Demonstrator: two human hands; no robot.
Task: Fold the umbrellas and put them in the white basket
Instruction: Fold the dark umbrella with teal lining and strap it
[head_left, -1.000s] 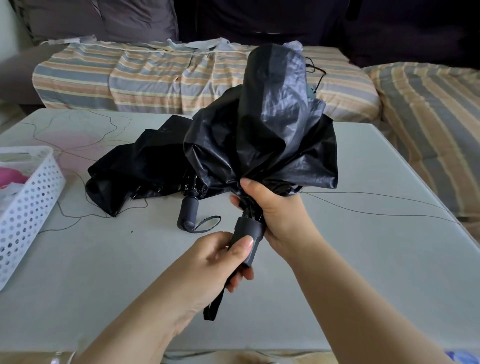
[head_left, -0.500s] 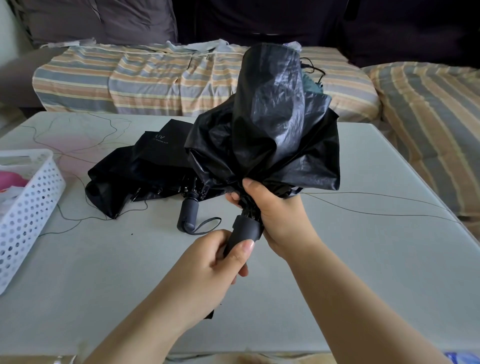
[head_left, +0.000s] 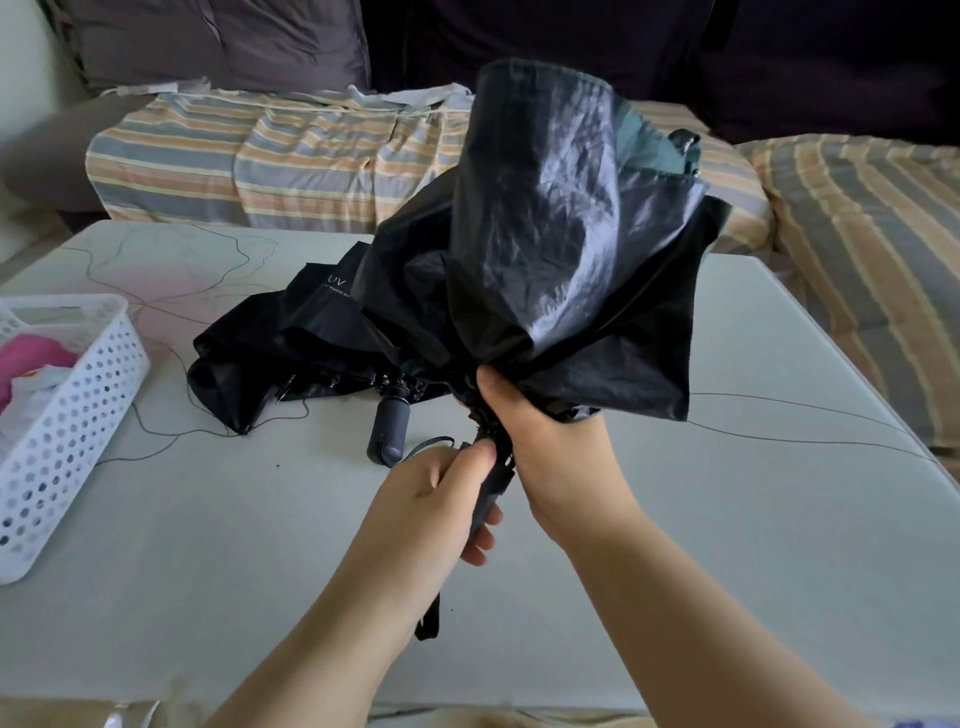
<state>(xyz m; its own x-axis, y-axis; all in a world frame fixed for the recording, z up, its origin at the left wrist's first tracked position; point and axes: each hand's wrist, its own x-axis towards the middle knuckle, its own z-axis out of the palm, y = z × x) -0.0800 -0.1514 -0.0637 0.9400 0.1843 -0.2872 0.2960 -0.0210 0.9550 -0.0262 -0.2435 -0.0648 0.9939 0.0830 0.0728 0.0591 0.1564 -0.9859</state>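
I hold a black umbrella (head_left: 550, 249) upright over the table, its loose canopy bunched and hanging open above my hands. My left hand (head_left: 436, 499) grips its dark grey handle, with the wrist strap dangling below. My right hand (head_left: 540, 441) grips the gathered canopy base just above the handle. A second black umbrella (head_left: 291, 353) lies collapsed but unrolled on the table behind, its grey handle (head_left: 387, 431) pointing toward me. The white perforated basket (head_left: 67, 415) stands at the left edge, with pink and white items inside.
The white table (head_left: 727, 519) has thin dark threads lying across it. A striped couch (head_left: 291, 156) runs along the far side and a striped cushion (head_left: 872, 260) lies at the right. Dark pillows sit behind.
My left hand has slid up the handle toward the canopy base, so the two hands are now closer together. The canopy has tilted slightly rightward.
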